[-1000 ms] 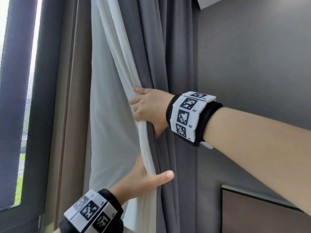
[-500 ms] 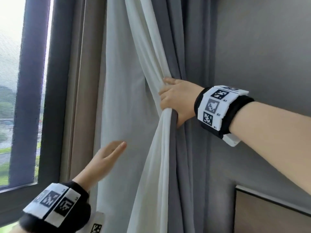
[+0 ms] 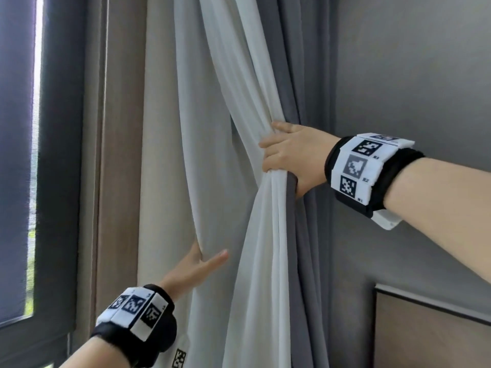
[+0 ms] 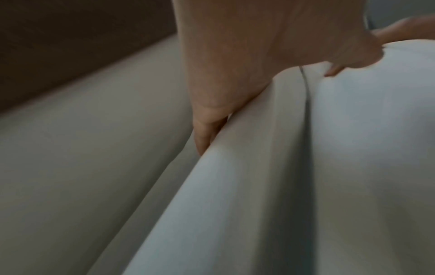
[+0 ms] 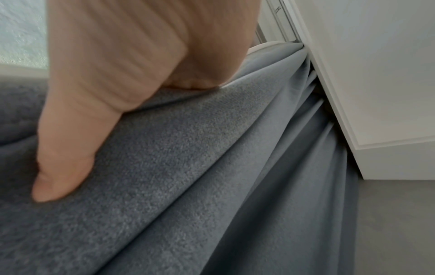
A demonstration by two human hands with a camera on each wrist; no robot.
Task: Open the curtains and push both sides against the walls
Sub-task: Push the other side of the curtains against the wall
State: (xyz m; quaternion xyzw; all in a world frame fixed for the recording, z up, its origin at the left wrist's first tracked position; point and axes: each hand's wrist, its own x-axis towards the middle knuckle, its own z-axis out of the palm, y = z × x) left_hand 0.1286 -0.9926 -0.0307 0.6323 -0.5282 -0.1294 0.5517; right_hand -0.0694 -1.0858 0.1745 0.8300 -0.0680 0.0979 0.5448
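Note:
A white sheer curtain (image 3: 212, 155) hangs in the middle, and a thick grey curtain (image 3: 305, 75) is bunched beside the grey wall (image 3: 411, 75). My right hand (image 3: 276, 160) grips a gathered bunch of both curtains at chest height, fingers curled round the front. In the right wrist view its thumb (image 5: 65, 167) presses on the grey curtain (image 5: 188, 186). Lower down, my left hand (image 3: 210, 257) has straight fingers slid behind a fold of the sheer, thumb in front. In the left wrist view those fingers (image 4: 204, 137) lie along the fold of the sheer curtain (image 4: 259, 204).
The window (image 3: 18, 155) with its dark frame (image 3: 61, 155) is at the left, and a beige strip stands beside it. A brown panel (image 3: 425, 335) is set into the wall at the lower right. A white cornice (image 5: 376, 93) meets the grey curtain's top.
My left hand let go of the sheer's edge, swung left, and now reaches into a fold of the sheer. The right hand kept its grip and carried the bunch towards the wall.

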